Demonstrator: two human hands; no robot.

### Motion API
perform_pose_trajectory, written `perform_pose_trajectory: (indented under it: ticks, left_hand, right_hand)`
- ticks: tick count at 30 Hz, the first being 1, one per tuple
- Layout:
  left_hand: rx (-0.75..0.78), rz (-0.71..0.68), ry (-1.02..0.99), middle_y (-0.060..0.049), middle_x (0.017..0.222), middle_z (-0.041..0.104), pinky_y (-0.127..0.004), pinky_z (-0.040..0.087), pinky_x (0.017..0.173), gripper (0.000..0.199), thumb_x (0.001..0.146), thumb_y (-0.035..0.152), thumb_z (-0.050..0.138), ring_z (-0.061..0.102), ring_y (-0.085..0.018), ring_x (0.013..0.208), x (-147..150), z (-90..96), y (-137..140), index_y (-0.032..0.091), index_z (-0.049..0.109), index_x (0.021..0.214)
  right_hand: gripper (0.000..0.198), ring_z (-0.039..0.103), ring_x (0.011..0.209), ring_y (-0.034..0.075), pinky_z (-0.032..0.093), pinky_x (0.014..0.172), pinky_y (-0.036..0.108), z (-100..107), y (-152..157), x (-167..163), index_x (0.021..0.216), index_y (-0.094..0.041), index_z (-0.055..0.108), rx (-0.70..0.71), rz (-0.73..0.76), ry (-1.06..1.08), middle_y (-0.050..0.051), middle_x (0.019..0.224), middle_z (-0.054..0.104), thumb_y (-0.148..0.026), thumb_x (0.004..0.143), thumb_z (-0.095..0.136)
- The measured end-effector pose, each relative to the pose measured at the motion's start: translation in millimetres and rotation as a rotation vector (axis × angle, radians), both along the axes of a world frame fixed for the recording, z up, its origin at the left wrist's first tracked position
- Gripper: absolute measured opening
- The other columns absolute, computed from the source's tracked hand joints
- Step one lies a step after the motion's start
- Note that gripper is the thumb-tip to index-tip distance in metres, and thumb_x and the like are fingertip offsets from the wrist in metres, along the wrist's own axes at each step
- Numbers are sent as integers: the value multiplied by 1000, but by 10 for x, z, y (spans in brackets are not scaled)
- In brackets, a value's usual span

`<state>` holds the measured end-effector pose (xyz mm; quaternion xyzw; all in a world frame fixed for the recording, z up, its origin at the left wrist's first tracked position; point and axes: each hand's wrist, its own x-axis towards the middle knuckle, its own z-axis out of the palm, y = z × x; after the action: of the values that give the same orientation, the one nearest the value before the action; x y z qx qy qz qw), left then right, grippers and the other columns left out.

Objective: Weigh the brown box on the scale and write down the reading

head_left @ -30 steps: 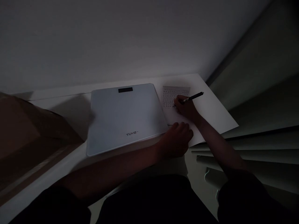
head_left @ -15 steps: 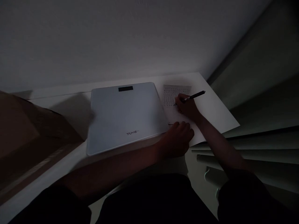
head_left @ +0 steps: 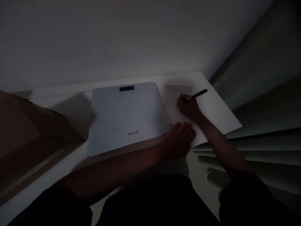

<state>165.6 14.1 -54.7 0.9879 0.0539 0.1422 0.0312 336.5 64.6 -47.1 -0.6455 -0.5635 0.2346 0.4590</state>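
Fingers of right hand (head_left: pixel 190 108) pinch pen (head_left: pixel 196 95) over sheet (head_left: pixel 175 94); left hand (head_left: pixel 180 139) curled, seemingly empty, beside scale (head_left: pixel 124 117).

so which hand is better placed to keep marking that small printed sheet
Right. The right hand already grips the pen with its tip down on the small printed sheet. The left hand is fisted at the sheet's near edge beside the scale, likely steadying it.
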Motion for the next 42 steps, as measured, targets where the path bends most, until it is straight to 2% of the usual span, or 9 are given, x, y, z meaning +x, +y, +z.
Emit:
perform_pose_trajectory:
  ticks: [10,15,18,22,24,26,30,35,42]
  left_hand:
    - [-16,-1,12,-18,121,55,-45,42,91,31,91,20,49,50,-33,109,2,6,10,8,56,119]
    - [-2,3,-2,-19,128,54,-45,42,93,32,92,20,48,49,-33,113,-2,-15,-1,8,56,120]
    - [12,-2,8,-20,132,52,-46,41,95,34,93,21,48,48,-34,116,-6,-8,-4,7,54,123]
    - [-16,10,36,-19,129,54,-44,41,95,31,93,21,48,48,-32,114,-3,21,-2,8,55,121]
    - [-21,12,38,-19,130,53,-44,41,94,32,93,23,49,48,-31,112,-1,29,-3,8,56,120]
    - [-12,8,44,-20,132,53,-44,41,93,32,93,24,50,48,-31,110,-1,26,-5,9,56,120]
    - [25,20,51,-21,133,52,-44,41,92,31,94,23,48,50,-31,110,0,-3,-12,8,57,120]
    - [93,11,18,-20,121,56,-42,40,85,33,94,23,47,53,-30,103,-1,-18,-36,7,56,120]
    - [310,-29,-124,-14,96,60,-39,37,73,33,102,16,36,57,-25,86,-70,-30,-102,5,54,127]
  right_hand:
    - [35,45,39,8,37,41,20,-76,3,56,65,-19,46,26,-20,51,-5,45,47,-34,94,57]
    - [40,48,41,10,39,42,23,27,-14,220,72,-21,45,223,-230,104,-3,50,51,-50,95,59]
    - [36,54,51,13,45,49,25,42,-30,359,79,-20,51,255,-309,19,-1,59,58,-50,93,64]
    - [22,65,83,17,52,74,29,3,-51,477,100,-20,64,293,-135,-356,5,95,70,-41,93,66]
    - [20,65,89,19,52,78,30,-30,-44,512,105,-19,67,313,-62,-434,8,105,70,-34,94,61]
    - [22,65,91,19,53,79,31,-68,-26,539,109,-18,68,326,-21,-460,8,107,70,-23,92,55]
    - [45,65,93,20,54,82,33,-145,16,573,116,-16,70,352,36,-569,9,109,70,-7,77,49]
    - [42,61,103,27,50,94,42,-196,39,596,117,-12,71,286,56,-760,13,106,67,-10,85,44]
    - [43,56,98,28,46,92,44,-230,53,640,119,-14,73,160,87,-866,15,104,62,-14,89,42]
